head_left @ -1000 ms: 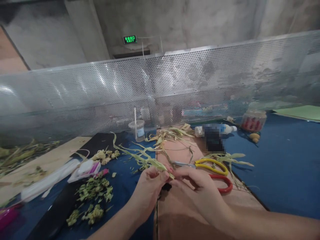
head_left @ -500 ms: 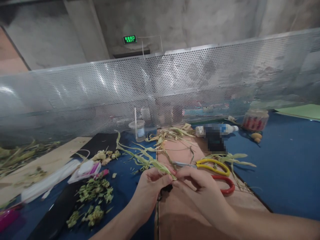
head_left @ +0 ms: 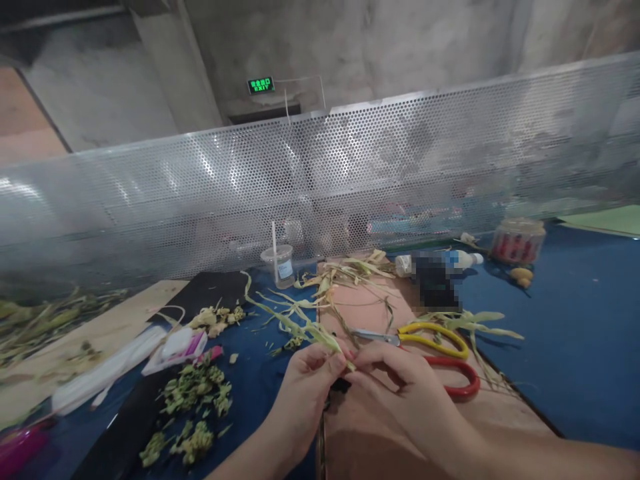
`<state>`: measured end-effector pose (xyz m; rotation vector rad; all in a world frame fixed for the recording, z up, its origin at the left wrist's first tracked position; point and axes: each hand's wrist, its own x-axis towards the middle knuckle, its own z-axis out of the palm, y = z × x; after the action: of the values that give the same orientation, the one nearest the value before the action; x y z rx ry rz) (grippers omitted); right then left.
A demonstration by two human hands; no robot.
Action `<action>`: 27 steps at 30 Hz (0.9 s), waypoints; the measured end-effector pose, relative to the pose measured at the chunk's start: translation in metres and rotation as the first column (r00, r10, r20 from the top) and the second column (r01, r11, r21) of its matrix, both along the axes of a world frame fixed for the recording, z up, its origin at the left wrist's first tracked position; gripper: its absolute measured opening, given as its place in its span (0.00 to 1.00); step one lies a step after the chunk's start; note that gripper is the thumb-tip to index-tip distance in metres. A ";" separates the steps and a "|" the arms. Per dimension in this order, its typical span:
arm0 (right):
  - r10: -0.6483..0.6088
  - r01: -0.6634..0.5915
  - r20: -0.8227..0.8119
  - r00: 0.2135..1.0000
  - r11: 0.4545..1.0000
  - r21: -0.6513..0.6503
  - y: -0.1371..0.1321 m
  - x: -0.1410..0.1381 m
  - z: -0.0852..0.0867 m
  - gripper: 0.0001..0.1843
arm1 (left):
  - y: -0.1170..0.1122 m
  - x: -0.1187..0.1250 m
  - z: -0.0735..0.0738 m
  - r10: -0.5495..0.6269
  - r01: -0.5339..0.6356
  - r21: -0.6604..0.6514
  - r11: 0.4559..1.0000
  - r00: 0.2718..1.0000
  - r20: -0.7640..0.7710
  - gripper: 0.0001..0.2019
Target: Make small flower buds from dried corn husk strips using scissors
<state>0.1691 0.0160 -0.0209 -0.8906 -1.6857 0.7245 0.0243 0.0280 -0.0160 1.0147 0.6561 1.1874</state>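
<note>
A bundle of long, pale green leaf strips [head_left: 324,337] is pinched between the thumb and fingers of my left hand [head_left: 303,397], its loose ends trailing away to the back left. My right hand [head_left: 415,393] is closed right beside it, thumb and fingertips gripping the near end of the same strips. The fingertips of both hands almost meet, hiding that end in part. Just beyond my right hand lie scissors [head_left: 391,338] with one yellow and one red handle, blades pointing left; the hand partly covers the red handle.
Green dried flower clusters [head_left: 195,390] lie at left near a pink-and-white packet [head_left: 175,350]. A lidded plastic cup [head_left: 284,270] with a straw, a bottle [head_left: 467,260] and a clear jar [head_left: 519,240] stand or lie toward the back. More leaf strips [head_left: 357,270] rest on the brown board [head_left: 365,300].
The whole view has shifted slightly, with things appearing a little farther right and lower. Both hands keep their hold on the leaf strips, with only slight finger movement.
</note>
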 end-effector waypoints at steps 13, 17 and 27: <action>0.098 -0.100 0.024 0.995 0.990 0.096 0.003 0.007 -0.003 0.08 | 0.007 -0.002 -0.001 -0.120 0.124 -0.024 0.992 0.983 0.141 0.05; 0.102 -0.100 -0.007 0.995 0.986 0.134 0.002 0.006 -0.002 0.07 | 0.008 -0.006 -0.003 -0.149 0.146 0.056 0.988 0.988 0.040 0.04; 0.047 -0.053 0.036 0.998 0.976 0.212 -0.003 0.005 0.006 0.05 | 0.008 -0.005 -0.003 -0.147 0.145 0.051 0.988 0.988 0.055 0.05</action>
<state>0.1740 0.0127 -0.0148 -0.7145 -1.7807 0.5534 0.0194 0.0360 -0.0192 1.0455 0.5010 1.1039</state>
